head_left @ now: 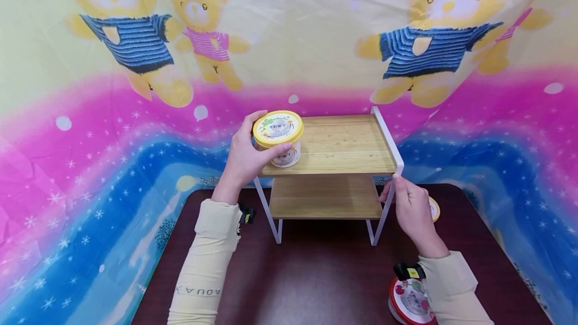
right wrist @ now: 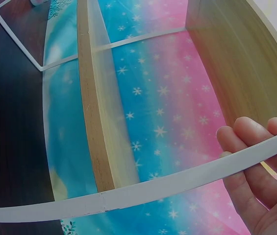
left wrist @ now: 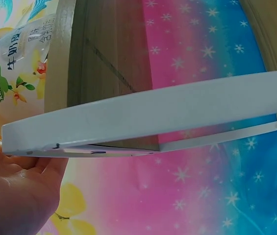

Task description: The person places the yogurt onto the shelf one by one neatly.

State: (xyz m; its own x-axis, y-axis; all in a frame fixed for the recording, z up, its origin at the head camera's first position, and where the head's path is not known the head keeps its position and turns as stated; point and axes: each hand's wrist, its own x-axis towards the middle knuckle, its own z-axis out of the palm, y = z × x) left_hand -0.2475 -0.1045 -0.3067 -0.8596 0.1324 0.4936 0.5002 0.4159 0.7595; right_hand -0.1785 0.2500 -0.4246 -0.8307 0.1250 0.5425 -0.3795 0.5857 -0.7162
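Note:
In the head view a tub [head_left: 285,158] with a yellow lid [head_left: 277,128] is at the left end of the wooden top shelf [head_left: 343,139]. My left hand [head_left: 247,157] holds it, thumb across the front and fingers behind. Its printed side [left wrist: 18,63] shows above the shelf in the left wrist view. With my right hand [head_left: 413,209] I grip the white metal frame [head_left: 387,214] of the two-tier rack, just below the top right corner. The right wrist view has the fingers [right wrist: 248,129] curled around the white bar [right wrist: 177,188].
A lower wooden shelf [head_left: 325,197] spans the rack's legs. On the dark table [head_left: 311,275], a red-lidded tub [head_left: 408,302] sits by my right sleeve, and a yellow-rimmed lid [head_left: 434,209] shows behind my right hand. A bear-print cloth [head_left: 293,39] hangs behind.

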